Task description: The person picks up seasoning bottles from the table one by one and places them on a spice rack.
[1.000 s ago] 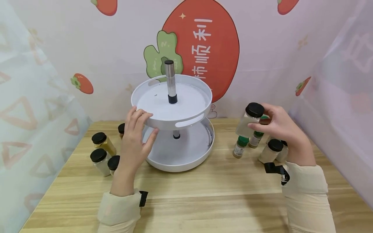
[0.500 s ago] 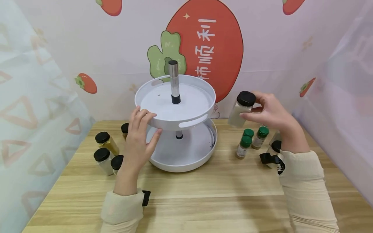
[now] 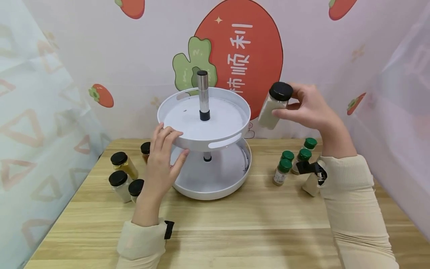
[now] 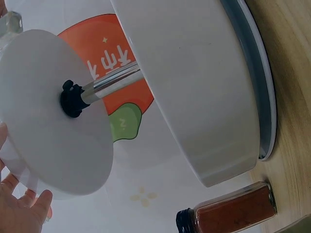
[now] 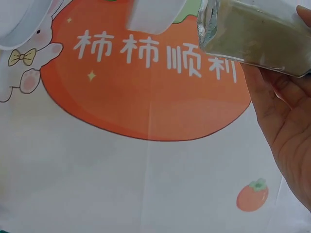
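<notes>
In the head view my right hand point(image 3: 310, 108) grips a clear spice jar point(image 3: 268, 112) with a black lid and pale powder inside. The jar is tilted, its lid toward the palm and its base toward the stand, raised above the table to the right of the upper tray point(image 3: 231, 112). My left hand point(image 3: 159, 162) holds the left front rim of that tray, fingers over the edge and thumb below. The white two-tier stand has a metal post point(image 3: 203, 97) and a lower tray point(image 3: 215, 179). The right wrist view shows the jar's base point(image 5: 209, 24) close up.
Several green-capped bottles point(image 3: 283, 172) stand right of the stand, with another pale jar point(image 3: 311, 185) partly behind my right cuff. Left of the stand are several black-lidded jars, including a yellow-filled jar point(image 3: 125, 166) and a red-brown jar point(image 4: 235, 208). Printed cloth point(image 3: 144, 56) hangs behind.
My right hand has lifted the jar up and to the left, away from the green-capped bottles, and tilted it further. The left hand stays at the upper tray's rim.
</notes>
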`<state>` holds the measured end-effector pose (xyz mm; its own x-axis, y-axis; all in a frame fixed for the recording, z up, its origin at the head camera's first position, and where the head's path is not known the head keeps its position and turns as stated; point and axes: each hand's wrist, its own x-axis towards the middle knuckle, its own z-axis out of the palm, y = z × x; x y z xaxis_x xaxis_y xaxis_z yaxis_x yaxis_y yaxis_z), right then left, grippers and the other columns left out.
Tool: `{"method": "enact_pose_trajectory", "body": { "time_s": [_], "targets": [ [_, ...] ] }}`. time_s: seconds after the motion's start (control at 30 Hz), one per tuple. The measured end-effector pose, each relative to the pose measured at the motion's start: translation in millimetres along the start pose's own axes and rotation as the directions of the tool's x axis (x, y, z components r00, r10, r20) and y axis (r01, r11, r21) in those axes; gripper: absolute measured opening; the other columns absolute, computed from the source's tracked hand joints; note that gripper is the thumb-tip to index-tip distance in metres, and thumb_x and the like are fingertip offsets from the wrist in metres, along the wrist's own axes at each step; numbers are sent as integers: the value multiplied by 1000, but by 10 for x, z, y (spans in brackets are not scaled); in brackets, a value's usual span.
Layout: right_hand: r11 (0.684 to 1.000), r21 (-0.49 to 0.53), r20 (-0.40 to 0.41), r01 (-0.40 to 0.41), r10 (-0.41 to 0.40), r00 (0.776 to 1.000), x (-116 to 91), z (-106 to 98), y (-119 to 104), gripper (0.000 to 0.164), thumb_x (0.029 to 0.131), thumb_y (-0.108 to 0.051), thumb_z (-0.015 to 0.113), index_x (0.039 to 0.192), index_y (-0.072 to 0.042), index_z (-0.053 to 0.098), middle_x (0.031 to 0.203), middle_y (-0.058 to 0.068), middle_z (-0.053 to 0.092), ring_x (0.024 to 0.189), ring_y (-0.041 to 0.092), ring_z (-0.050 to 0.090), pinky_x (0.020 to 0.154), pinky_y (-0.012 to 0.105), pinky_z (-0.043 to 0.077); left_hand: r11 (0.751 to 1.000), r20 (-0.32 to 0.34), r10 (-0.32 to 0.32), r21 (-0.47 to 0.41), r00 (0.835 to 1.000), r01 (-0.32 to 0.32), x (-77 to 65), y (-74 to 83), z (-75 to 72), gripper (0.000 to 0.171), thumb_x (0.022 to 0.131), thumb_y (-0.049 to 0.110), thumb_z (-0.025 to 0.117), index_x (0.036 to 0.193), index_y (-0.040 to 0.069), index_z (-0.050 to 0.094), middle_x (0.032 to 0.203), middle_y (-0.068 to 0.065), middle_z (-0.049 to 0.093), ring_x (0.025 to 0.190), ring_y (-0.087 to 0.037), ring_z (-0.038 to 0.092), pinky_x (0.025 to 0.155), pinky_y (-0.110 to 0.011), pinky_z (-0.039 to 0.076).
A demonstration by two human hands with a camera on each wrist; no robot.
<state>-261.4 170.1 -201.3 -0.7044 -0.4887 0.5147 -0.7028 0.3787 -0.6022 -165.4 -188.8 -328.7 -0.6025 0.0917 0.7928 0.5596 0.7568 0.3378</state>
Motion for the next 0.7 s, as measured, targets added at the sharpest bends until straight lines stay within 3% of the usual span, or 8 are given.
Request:
{"method": "enact_pose_trajectory", "body": {
  "time_s": [0.3,0.43,0.7],
  "targets": [
    [1000,-17,7,3,-3,1000,323,70,-188,38,81,-1,75,118,-1,66,98,-10,67,85,12,62,71,13,57,1000,-14,5,6,1000,-5,-10,-6,16,44,89,11,73,128,6,54,135,-16,50,147,-42,27,126,-51,23],
    [1000,-11,20,-8,8,1000,450,122,-239,39,80,-1,76,118,0,66,96,-9,68,81,9,64,71,14,57,1000,-26,12,-6,1000,-12,-16,1,16,45,88,10,74,128,5,55,134,-15,51,146,-42,28,126,-52,24],
    [998,23,49,-53,51,997,691,176,-270,40,82,-6,76,121,0,66,104,-1,70,92,7,67,85,15,54,999,-8,18,32,1000,-18,5,34,-32,46,87,12,76,127,4,54,133,-15,52,145,-39,31,128,-44,22]
  ]
}}
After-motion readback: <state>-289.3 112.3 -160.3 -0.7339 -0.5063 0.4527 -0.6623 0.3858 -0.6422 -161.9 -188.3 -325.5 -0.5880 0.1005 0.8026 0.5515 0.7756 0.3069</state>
